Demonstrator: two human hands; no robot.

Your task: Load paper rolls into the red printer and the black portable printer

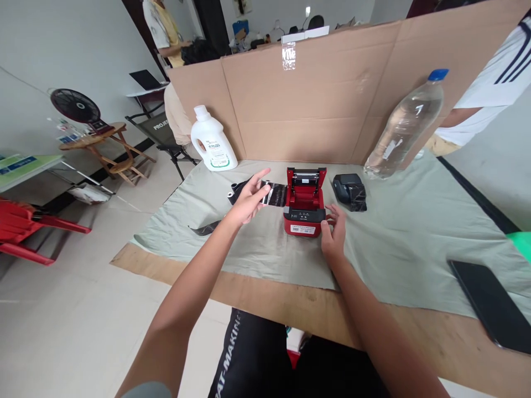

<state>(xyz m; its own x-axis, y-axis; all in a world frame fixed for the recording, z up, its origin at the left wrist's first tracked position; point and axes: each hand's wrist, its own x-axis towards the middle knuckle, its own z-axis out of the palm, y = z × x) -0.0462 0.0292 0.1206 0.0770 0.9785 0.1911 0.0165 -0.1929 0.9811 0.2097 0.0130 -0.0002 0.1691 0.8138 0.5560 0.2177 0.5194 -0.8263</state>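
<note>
A red and black label printer [305,215] stands on the cloth with its lid raised, showing a red inner compartment. My left hand [249,199] pinches a shiny black strip [276,194] between thumb and fingers, left of the printer. The strip reaches the printer's left side; whether it goes inside I cannot tell. Beyond that hand, partly hidden by it, lie black rolls [236,190] with white ends. My right hand [334,229] grips the printer's right front corner, thumb in front and fingers along the side. Right of the printer sits a dark device [349,192] partly wrapped in black film.
Behind the printer stands a cardboard screen [298,110]. A white jug [213,141] is at the back left, a clear bottle [404,130] at the back right. A black phone [493,301] lies near the right edge. A loose black strip [206,228] lies left. People stand beyond the screen.
</note>
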